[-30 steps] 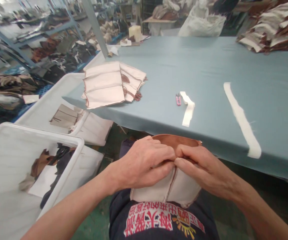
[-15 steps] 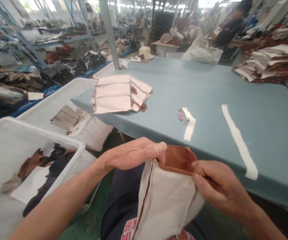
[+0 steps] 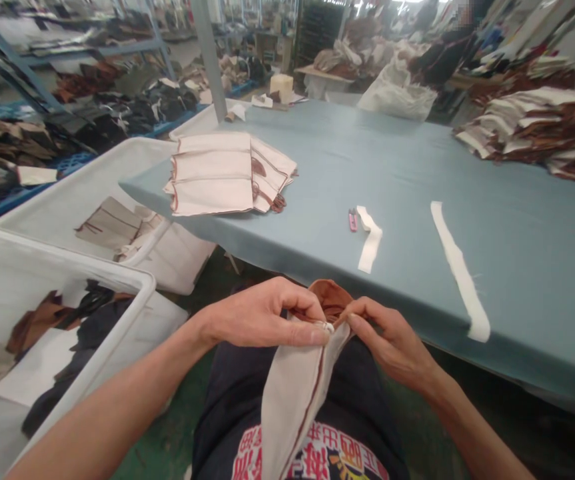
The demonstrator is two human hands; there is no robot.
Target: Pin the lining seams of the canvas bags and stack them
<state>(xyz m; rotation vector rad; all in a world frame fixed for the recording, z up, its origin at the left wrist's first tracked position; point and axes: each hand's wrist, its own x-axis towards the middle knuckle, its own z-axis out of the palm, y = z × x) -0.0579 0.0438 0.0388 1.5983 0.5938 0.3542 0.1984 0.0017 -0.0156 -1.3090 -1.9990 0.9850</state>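
Observation:
A cream fabric bag (image 3: 292, 393) with a brown lining (image 3: 330, 297) and a dark brown seam hangs over my lap. At its top edge my left hand (image 3: 272, 317) pinches the rim between thumb and forefinger. Close beside it, my right hand (image 3: 387, 333) grips the same rim with closed fingertips. The opening is gathered between the two hands, and the lining bulges up behind them. On the table ahead lie small pink thread snips (image 3: 352, 220) and a folded cream strip (image 3: 370, 239), both apart from my hands.
A blue-green covered table (image 3: 317, 180) spans the front, with stacked cream panels (image 3: 212, 177) at left. Another cream strip (image 3: 460, 270) lies at right, near a tall fabric pile (image 3: 532, 130). White bins (image 3: 142, 287) stand at my left. A person (image 3: 447, 53) is at the back.
The bag has turned and narrowed so its seam faces me. My hands have come closer together on the rim, and my left fingers have curled into a pinch.

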